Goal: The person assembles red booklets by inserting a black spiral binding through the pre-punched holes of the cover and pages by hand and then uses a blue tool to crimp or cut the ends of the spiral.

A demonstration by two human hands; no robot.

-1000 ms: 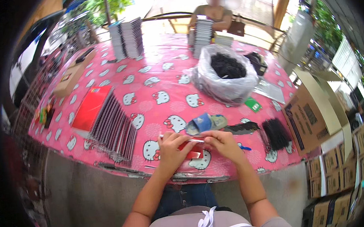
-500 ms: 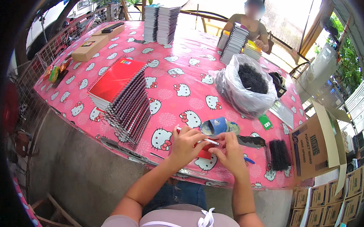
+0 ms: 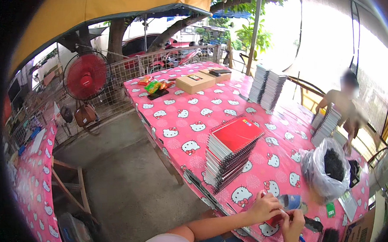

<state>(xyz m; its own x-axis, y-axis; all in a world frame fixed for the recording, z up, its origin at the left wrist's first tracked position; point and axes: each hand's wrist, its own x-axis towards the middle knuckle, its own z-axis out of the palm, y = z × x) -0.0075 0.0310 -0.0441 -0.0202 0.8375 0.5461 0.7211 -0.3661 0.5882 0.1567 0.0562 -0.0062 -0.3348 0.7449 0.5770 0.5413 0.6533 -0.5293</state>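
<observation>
A red-covered notebook point(image 3: 274, 220) is between my hands near the table's front edge, mostly hidden by fingers; its pale edge shows. My left hand point(image 3: 266, 207) is closed on its far left side. My right hand point(image 3: 293, 224) pinches the right end, fingers bent. Just beyond lies a blue slipper-like thing point(image 3: 290, 200). Beside my right hand are a dark flat piece point(image 3: 313, 225), a blue pen point(image 3: 302, 239) and a bundle of black spiral coils point(image 3: 331, 236). To the left of my hands stands a tall stack of red spiral notebooks point(image 3: 239, 138).
A clear plastic bag of black coils point(image 3: 308, 170) stands at right, by a green card point(image 3: 331, 209) and a cardboard box point(image 3: 359, 230). Farther back are notebook stacks point(image 3: 268, 89), a brown box point(image 3: 195, 82) and a person point(image 3: 340, 101). A red fan point(image 3: 86, 76) stands left.
The view has swung to the left, so the table and my hands appear farther right and lower. My hands keep their hold on the red notebook.
</observation>
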